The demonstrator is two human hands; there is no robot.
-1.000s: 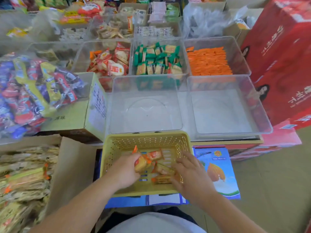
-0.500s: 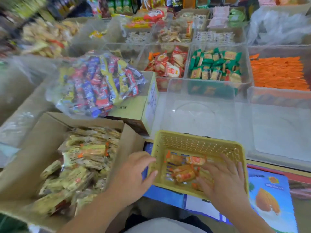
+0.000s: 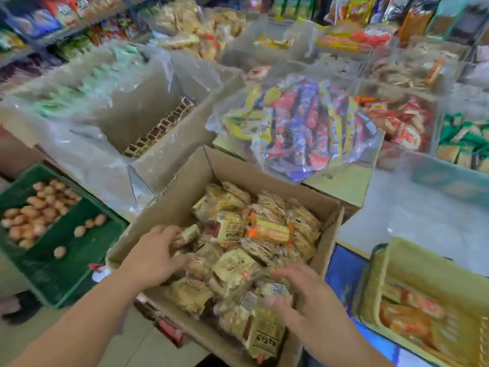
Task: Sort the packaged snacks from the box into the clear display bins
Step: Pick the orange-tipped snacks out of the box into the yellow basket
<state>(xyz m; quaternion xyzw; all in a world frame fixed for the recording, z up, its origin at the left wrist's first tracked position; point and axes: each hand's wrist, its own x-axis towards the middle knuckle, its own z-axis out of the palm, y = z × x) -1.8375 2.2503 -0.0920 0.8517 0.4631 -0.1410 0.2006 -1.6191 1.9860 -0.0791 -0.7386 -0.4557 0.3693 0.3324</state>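
1. Left hand (image 3: 156, 256): reaches into the cardboard box (image 3: 185, 186) at its left side, fingers bent over a small packet (image 3: 186, 234). Whether they close around it cannot be told.
2. Right hand (image 3: 309, 295): fingers spread and relaxed, lying on the packets at the box's near right side; motion-blurred.
3. Packaged snacks (image 3: 267, 230): pale yellow packets heaped in the box, directly under and between both hands.
4. Yellow basket (image 3: 412, 260): right of the box, well apart from the right hand, holding orange-red packets (image 3: 412, 313).
5. Clear display bin (image 3: 423, 213): beyond the basket, blurred.
6. Green crate (image 3: 79, 250): left of the box, holding round brown items (image 3: 34, 207).
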